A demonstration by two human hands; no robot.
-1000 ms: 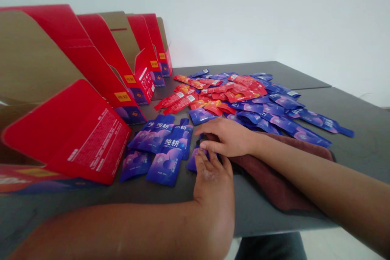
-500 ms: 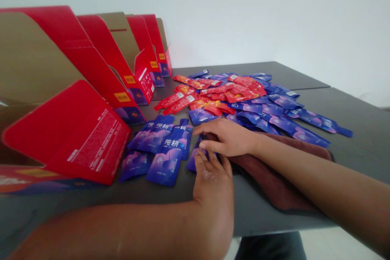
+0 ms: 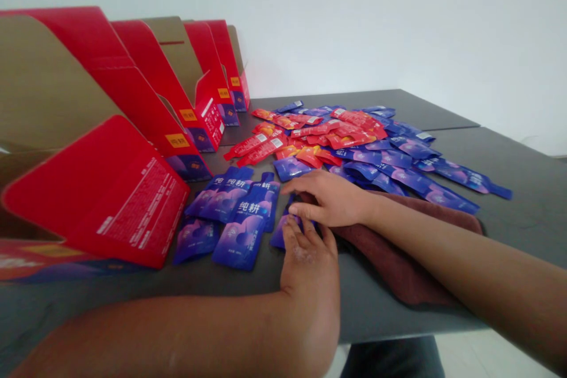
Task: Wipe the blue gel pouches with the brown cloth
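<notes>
Hardly anything has moved since the earlier frames: your hands stay together at the edge of the blue pile, and only the view drifts slightly. Your right hand (image 3: 330,199) lies palm down with its fingers curled and reaching left, its thumb (image 3: 300,211) bearing toward the blue sachet (image 3: 282,236) just below it. Your left hand (image 3: 308,263) rises from the near side, its fingertips (image 3: 292,225) meeting that same sachet. Neither hand looks clenched or fully released; both touch the sachet, but your fingers cover most of it, so you cannot tell whether either hand really grips it. The sachet lies between your hands, its lower end nearer your left hand. Its long axis seems to run away from you and slightly right, toward a narrow blue tip showing under your right fingers, though the exact line is hidden. Your right forearm rests on a brown microfibre towel (image 3: 398,260). Just left of your hands lie several loose blue sachets (image 3: 238,242) printed with 纯耕. Farther off, a spread of blue and red sachets (image 3: 336,142) covers the dark grey table (image 3: 522,212). To the far left, red-and-kraft cardboard display boxes (image 3: 163,71) stand in a row, with a printed red flap (image 3: 100,192) tilted toward you.
</notes>
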